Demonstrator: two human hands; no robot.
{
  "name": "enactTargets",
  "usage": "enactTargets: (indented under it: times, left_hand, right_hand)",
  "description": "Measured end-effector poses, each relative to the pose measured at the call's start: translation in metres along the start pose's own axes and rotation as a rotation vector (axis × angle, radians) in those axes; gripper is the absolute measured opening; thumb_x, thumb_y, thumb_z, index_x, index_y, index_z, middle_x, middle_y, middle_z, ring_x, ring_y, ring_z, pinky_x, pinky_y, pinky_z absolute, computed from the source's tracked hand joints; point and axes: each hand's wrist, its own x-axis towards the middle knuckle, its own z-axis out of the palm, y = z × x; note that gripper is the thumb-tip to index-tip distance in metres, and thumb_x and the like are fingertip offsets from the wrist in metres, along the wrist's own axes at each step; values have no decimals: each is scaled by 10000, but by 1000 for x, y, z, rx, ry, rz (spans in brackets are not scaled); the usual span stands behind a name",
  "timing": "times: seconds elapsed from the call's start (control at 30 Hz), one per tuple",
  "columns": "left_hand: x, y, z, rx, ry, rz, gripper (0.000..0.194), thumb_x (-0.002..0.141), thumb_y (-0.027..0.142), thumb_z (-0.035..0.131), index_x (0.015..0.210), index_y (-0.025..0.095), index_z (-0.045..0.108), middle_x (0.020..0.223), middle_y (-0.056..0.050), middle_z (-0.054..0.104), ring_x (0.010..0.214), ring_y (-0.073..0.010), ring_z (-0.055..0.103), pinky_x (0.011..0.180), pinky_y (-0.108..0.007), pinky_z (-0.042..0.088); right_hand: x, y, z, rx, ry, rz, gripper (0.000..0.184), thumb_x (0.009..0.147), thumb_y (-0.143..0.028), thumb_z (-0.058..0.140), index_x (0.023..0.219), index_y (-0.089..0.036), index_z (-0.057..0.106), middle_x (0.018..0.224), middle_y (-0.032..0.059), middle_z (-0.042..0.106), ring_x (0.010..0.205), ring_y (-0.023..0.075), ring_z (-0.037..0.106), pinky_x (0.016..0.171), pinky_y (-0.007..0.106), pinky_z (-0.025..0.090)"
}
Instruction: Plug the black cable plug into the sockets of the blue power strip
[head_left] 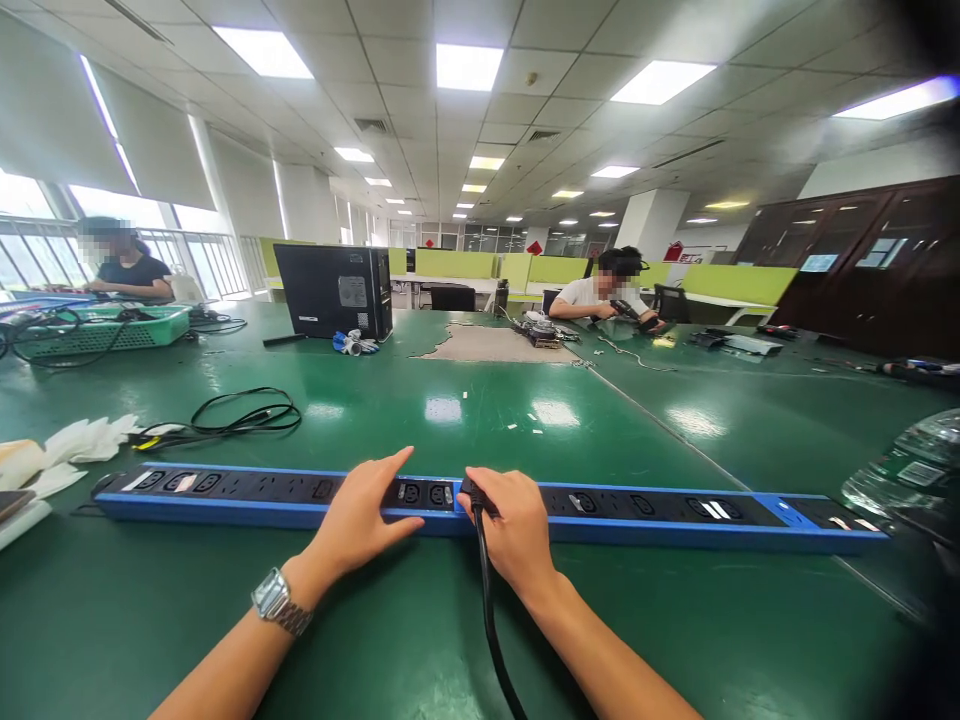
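"Where is the plug (pixel 474 492) being held?"

"It is being gripped in the right hand (pixel 517 520), at the middle of the long blue power strip (pixel 660 529), with the fingers being closed around it. Whether it is being seated in a socket cannot be told, since the spot is being hidden by the hand."

"And the cable (pixel 489 600)?"

"It is being led down from the plug, between the forearms."

"How is the left hand (pixel 360 510) being kept?"

"It is being held over the strip, left of the plug, with thumb and fingers being spread wide apart. A metal watch (pixel 274 597) is being worn on that wrist."

"By what is the strip being supported?"

"By the green counter (pixel 187 610), across which it is being stretched from left to right."

"What else is being carried there?"

"Beyond the strip's left part, a coiled black cord (pixel 247 412) is being supported, near some white tissues (pixel 90 440). A clear bottle (pixel 911 462) is being seen by the right end. Farther back, a black computer case (pixel 326 290) and, at far left, a green basket (pixel 150 332) are being borne."

"And across the counter?"

"A dark object (pixel 626 310) is being handled by a person in a white top (pixel 585 297)."
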Motion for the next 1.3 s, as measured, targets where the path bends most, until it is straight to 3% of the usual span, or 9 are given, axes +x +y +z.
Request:
enactTargets:
  times: [0.2,0.33,0.43,0.57,0.63,0.7,0.8,0.97,1.3]
  left_hand:
    - [23,36,18,-97,-29,110,743,724,279,716,1403,235,419,1294,-110,592,1185,-292,538,1037,-466,400]
    - [33,46,28,-126,-125,214,780,696,173,679,1423,227,400,1256,-99,618,1150,-274,554,1027,-458,406]
    - [38,52,39,-148,-134,204,654,723,193,692,1349,239,509,1144,-81,682,1055,-268,607,972,-452,447]
    - [42,57,31,-322,121,59,270,835,260,631,1099,248,684,1019,-53,730,949,-223,657,896,-366,500]
    - [40,52,13,-391,282,-1,289,849,291,625,1128,232,674,1049,-56,724,940,-208,664,879,-327,510]
    - [33,40,-9,-366,349,-22,339,844,325,637,1164,214,662,1074,-63,718,949,-211,665,886,-319,506]
    - [14,12,-28,-263,280,-60,356,845,362,627,1169,218,666,1060,-61,727,942,-216,668,867,-322,513]
    - [-10,-20,-22,-199,141,-128,380,853,399,593,1177,213,664,1003,-61,745,857,-212,691,788,-321,543]
    - [-1,-16,-37,-269,-45,-135,356,819,358,608,1132,211,695,1082,-49,739,975,-237,690,889,-342,538]
  right_hand:
    - [2,-8,0,-39,-62,46,257,858,-253,582,1099,-232,671,1071,36,725,880,213,570,871,420,408]
    - [-4,-3,-10,19,-201,-3,458,793,-173,562,1243,-259,578,1175,15,684,1015,224,556,1081,551,245]
    - [-12,13,-15,46,-138,22,553,744,-174,548,1295,-226,533,1290,55,616,1159,261,510,1097,584,242]
    - [-18,26,-12,59,44,136,410,787,-186,496,1184,-203,600,1252,92,625,1157,253,524,999,492,420]
    - [-17,25,-8,49,51,145,342,816,-230,512,1139,-201,621,1212,96,643,1136,255,537,983,484,438]
    - [-16,21,-6,49,54,149,300,834,-265,521,1105,-205,636,1193,95,652,1125,256,545,977,481,444]
    - [-15,17,-5,50,61,177,263,852,-301,521,1063,-216,652,1165,90,665,1105,256,558,959,474,454]
    - [-15,13,-4,46,27,186,248,855,-350,535,1017,-218,669,1115,78,686,1059,251,582,940,463,455]
    - [-8,-18,9,103,-25,111,200,859,-310,546,994,-233,671,1092,69,690,1041,235,579,928,437,458]
